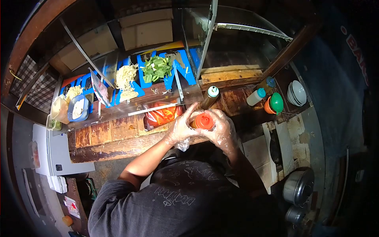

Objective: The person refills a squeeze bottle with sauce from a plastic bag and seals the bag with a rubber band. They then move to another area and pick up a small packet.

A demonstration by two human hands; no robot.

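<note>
A squeeze bottle with a red cap (204,121) is between my hands, seen from above over the counter's front edge. My right hand (224,132), in a clear plastic glove, wraps around its right side. From the other side my left hand (181,129), gloved the same way, curls against it; some of its fingers are hidden. Just beyond my hands stands a dark bottle with a pale green-white cap (213,92). A red and orange plastic packet (162,115) lies left of my left hand, under the glass case's lower edge.
Inside the glass case are leafy greens (157,69), noodles (126,77) and a blue tub (79,108). To the right stand a white bottle (256,97), a green cup (276,102) and stacked white bowls (297,93). Metal pots (298,187) sit at lower right.
</note>
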